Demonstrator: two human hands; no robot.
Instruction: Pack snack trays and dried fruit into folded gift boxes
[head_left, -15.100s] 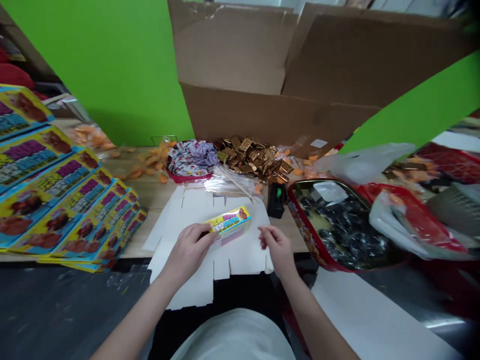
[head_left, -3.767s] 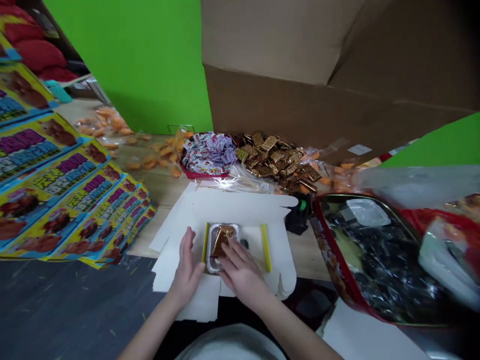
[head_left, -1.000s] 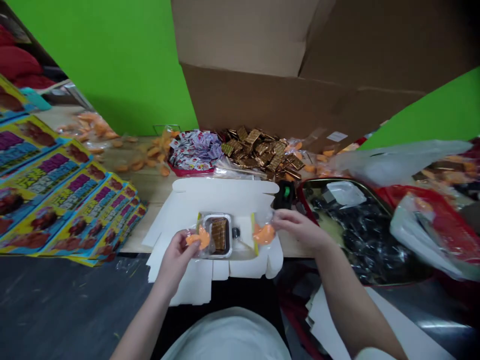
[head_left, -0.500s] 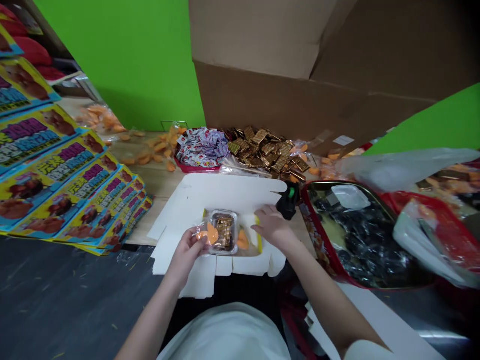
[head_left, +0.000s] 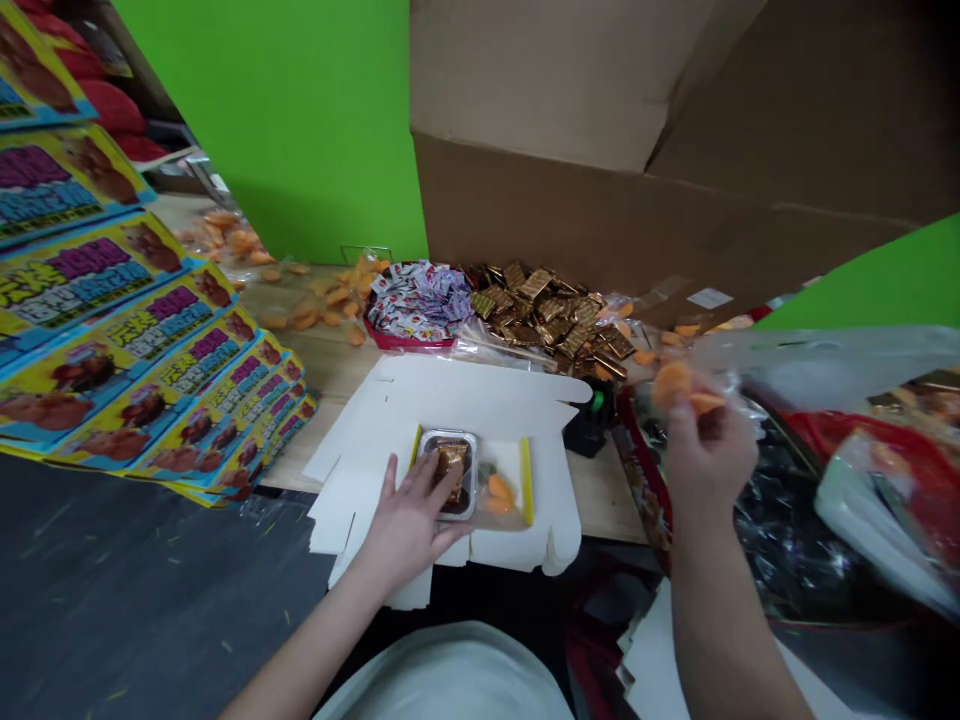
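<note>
while left hand (head_left: pixel 409 530) presses tray (head_left: pixel 474 470), right hand (head_left: pixel 709 450) raised, pinching snacks (head_left: pixel 673 384)

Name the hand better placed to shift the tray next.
Left, probably: the left hand touches the tray; the right hand is off to the side, holding orange pieces.

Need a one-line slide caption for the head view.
Left hand rests on a clear plastic tray atop flat white card; right hand holds up orange snack pieces.
</note>
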